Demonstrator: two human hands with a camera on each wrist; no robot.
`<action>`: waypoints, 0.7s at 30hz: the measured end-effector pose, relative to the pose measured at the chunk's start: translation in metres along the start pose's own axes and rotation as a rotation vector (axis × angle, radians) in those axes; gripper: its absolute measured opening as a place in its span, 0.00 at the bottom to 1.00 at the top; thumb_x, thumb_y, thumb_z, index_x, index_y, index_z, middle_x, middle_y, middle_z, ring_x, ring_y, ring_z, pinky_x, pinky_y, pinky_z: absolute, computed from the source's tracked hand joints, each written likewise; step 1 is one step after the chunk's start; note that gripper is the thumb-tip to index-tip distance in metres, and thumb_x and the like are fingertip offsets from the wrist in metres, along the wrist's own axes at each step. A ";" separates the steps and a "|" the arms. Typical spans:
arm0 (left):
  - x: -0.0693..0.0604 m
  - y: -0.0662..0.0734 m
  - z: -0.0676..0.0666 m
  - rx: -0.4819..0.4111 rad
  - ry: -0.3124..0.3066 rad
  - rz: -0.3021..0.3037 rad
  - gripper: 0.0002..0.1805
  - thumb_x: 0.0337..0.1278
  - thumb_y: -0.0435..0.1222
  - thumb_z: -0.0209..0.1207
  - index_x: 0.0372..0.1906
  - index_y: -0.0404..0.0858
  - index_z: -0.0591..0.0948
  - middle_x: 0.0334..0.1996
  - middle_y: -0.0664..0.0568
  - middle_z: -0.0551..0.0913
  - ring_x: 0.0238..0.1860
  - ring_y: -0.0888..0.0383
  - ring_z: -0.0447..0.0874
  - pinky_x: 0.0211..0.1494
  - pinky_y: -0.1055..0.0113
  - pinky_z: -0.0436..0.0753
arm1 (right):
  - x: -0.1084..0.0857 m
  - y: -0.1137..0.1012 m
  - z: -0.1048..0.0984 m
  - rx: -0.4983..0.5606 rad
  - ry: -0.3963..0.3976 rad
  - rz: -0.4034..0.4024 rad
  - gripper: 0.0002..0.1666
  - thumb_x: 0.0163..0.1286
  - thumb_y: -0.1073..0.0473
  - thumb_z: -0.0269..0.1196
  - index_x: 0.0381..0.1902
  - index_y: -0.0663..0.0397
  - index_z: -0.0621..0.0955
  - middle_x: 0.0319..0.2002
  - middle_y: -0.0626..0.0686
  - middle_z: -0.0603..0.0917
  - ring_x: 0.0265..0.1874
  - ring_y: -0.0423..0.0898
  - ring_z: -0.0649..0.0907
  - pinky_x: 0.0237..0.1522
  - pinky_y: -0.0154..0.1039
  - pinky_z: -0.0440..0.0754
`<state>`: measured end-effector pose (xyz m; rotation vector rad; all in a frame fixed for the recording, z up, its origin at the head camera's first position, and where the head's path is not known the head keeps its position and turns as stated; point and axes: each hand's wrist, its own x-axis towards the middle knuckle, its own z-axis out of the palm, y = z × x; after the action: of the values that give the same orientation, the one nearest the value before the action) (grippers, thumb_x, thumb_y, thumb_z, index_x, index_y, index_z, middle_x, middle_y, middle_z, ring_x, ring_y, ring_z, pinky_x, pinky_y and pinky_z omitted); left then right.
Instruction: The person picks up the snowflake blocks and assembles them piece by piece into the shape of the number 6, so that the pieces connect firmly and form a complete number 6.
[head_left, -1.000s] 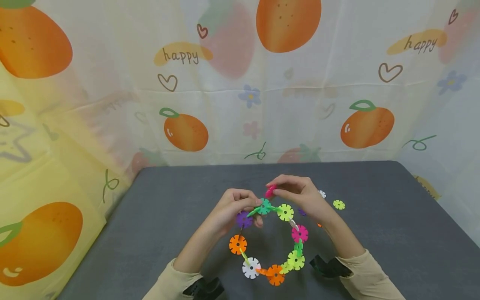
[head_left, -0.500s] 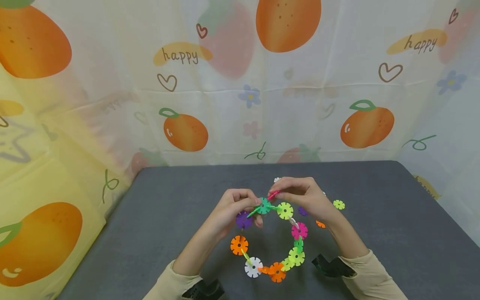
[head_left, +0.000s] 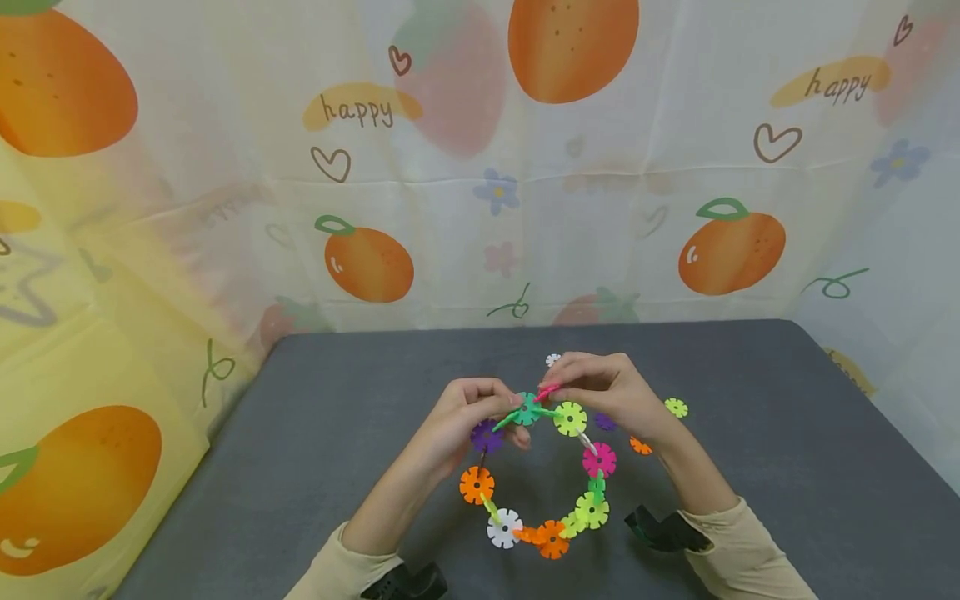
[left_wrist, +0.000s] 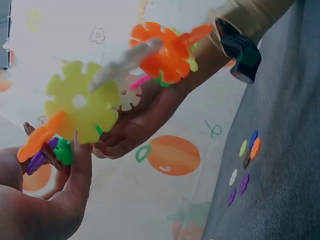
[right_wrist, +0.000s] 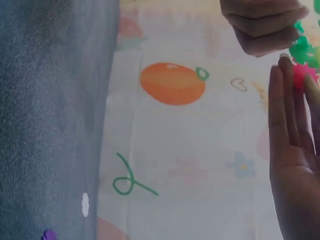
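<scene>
A closed ring of notched plastic snowflake discs hangs in front of me, with orange [head_left: 477, 485], white [head_left: 505, 528] and yellow-green [head_left: 592, 509] discs among its links. My left hand [head_left: 461, 425] pinches the ring at its top, beside the green disc [head_left: 527, 408] and above the purple disc [head_left: 487, 436]. Between thumb and fingertips my right hand [head_left: 611, 392] holds a pink disc [head_left: 549, 391], edge-on against the green disc's upper right rim. In the right wrist view this pink disc [right_wrist: 303, 75] meets green pieces [right_wrist: 302, 50]; whether their notches interlock cannot be told.
Loose discs lie on the dark grey table [head_left: 360, 392] beyond and beside my right hand: white [head_left: 553, 360], purple [head_left: 605, 422], orange [head_left: 641, 446] and yellow-green [head_left: 677, 407]. A fruit-print cloth [head_left: 450, 250] hangs behind the table.
My right hand has lowered the pink disc from above the ring and turned it edge-on to the green disc. The left hand keeps its hold; the ring's lower part has swung slightly.
</scene>
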<state>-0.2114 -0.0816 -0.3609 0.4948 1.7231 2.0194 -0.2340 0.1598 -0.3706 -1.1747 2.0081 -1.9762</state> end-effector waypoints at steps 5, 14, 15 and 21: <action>-0.001 0.001 0.002 -0.030 0.016 -0.021 0.09 0.67 0.36 0.57 0.32 0.36 0.80 0.22 0.52 0.86 0.25 0.59 0.88 0.46 0.61 0.87 | 0.001 -0.002 0.001 0.014 0.038 -0.006 0.09 0.65 0.71 0.63 0.40 0.56 0.85 0.40 0.50 0.87 0.39 0.48 0.87 0.43 0.44 0.87; -0.003 0.005 0.006 -0.018 0.062 -0.049 0.09 0.66 0.37 0.58 0.34 0.34 0.80 0.24 0.52 0.87 0.26 0.58 0.89 0.49 0.61 0.87 | 0.001 0.004 0.000 0.109 -0.041 -0.057 0.12 0.66 0.74 0.60 0.35 0.52 0.86 0.41 0.51 0.82 0.41 0.45 0.83 0.42 0.36 0.85; -0.004 0.005 0.006 -0.013 0.066 -0.049 0.09 0.66 0.37 0.58 0.35 0.34 0.80 0.24 0.52 0.87 0.27 0.58 0.89 0.49 0.61 0.87 | 0.002 0.005 0.000 0.115 -0.049 -0.067 0.13 0.66 0.74 0.60 0.34 0.52 0.86 0.40 0.51 0.81 0.41 0.45 0.83 0.41 0.36 0.85; -0.004 0.006 0.009 -0.009 0.086 -0.061 0.09 0.66 0.36 0.58 0.36 0.31 0.81 0.25 0.51 0.87 0.26 0.57 0.89 0.49 0.61 0.87 | 0.001 0.009 -0.002 0.123 -0.084 -0.123 0.14 0.65 0.76 0.59 0.35 0.54 0.85 0.39 0.51 0.82 0.41 0.45 0.85 0.41 0.35 0.86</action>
<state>-0.2040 -0.0770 -0.3536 0.3531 1.7561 2.0316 -0.2399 0.1597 -0.3772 -1.3577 1.7871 -2.0353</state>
